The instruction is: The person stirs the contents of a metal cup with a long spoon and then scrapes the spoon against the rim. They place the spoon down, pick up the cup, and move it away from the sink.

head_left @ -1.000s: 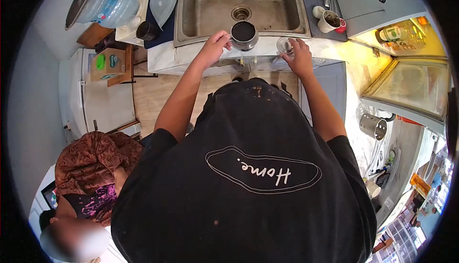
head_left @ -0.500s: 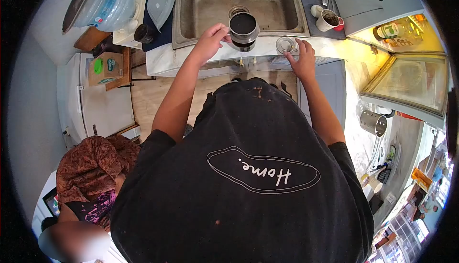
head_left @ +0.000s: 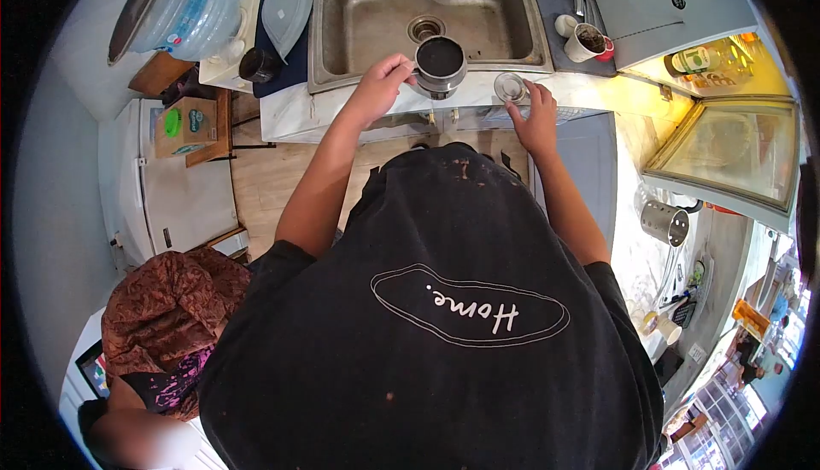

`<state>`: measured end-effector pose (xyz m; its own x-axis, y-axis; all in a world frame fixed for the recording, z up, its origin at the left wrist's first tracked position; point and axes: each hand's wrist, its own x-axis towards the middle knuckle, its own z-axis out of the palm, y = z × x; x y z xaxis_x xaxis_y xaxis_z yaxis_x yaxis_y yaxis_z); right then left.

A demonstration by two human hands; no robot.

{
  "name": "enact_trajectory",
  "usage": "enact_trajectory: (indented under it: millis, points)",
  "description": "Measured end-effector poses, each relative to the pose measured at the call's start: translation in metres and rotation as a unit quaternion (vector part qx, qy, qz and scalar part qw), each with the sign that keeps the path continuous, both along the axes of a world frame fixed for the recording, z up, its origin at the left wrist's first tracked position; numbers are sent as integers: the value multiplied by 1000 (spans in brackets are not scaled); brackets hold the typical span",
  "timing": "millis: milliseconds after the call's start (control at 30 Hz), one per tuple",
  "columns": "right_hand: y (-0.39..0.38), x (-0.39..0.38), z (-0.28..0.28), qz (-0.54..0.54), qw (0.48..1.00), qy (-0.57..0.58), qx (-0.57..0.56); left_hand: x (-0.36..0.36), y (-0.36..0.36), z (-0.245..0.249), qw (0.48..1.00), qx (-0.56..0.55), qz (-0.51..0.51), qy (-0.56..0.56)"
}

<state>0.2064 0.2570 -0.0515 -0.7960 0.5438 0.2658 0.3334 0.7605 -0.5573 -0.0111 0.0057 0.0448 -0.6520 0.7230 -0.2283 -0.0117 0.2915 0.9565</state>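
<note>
My left hand [head_left: 382, 93] is closed on the side handle of a round pot [head_left: 440, 58] with a metallic-looking rim and a dark inside. The pot is upright at the counter's front edge, just before the sink; whether its base rests on something is hidden. To its right, a small round clear glass piece [head_left: 510, 87], like a lid or little dish, lies at the counter edge. My right hand [head_left: 536, 118] has its thumb and fingers curved around the near right side of this piece.
The steel sink [head_left: 342, 26] lies ahead. On its right stand a cup of dark grounds [head_left: 584, 43] and a small white item [head_left: 565, 25]. On the left are a grey lid [head_left: 286, 11], a dark jar [head_left: 258, 63] and a water bottle [head_left: 201, 17]. A person [head_left: 175, 316] is behind on the left.
The pot in my left hand has come slightly nearer and lower, covering the dark glassy part seen beneath it before. My right fingers have drawn closer around the clear glass piece.
</note>
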Motion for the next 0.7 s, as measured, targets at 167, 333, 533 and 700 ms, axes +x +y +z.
enact_trajectory:
  millis: [167,333,533,700]
  points:
    - [-4,-2,4,-8,1000,-1,-14,-1,-4,-25,999,-6,-14,34]
    - [-6,-8,7,-13,1000,7,-25,-3,-6,-35,999,-17,-16,39]
    - [-11,-14,13,-14,999,27,-40,-1,-4,-38,999,4,1,35]
    - [-11,-17,22,-14,997,37,-60,-9,-7,-38,995,-21,-8,93]
